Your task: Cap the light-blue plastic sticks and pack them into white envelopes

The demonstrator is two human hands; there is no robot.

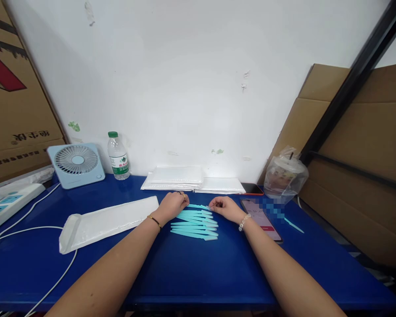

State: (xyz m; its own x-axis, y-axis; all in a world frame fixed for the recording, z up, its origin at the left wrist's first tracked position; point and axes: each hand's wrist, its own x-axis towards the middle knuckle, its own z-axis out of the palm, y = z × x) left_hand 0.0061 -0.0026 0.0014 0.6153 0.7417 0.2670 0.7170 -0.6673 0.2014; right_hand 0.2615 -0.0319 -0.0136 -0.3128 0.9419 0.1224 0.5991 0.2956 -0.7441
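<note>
Several turquoise eyebrow razors [194, 226] lie side by side in a row on the blue table [198, 273], their paler ends pointing right. At the far end of the row one turquoise eyebrow razor [198, 206] spans between my hands. My left hand [174, 206], with a ring and a dark bracelet, has its fingers closed on the razor's left end. At the razor's pale right end, the fingertips of my right hand [225, 208] are pinched together. To the left lies a white padded envelope [110, 223], flap end toward me.
White envelopes [176, 175] are stacked by the wall. A phone [262, 220] lies right of my right hand, with another razor [293, 225] beyond it. A bagged drink cup [285, 174], bottle [119, 158], fan [77, 163], power strip [15, 204] and cables stand around the edges.
</note>
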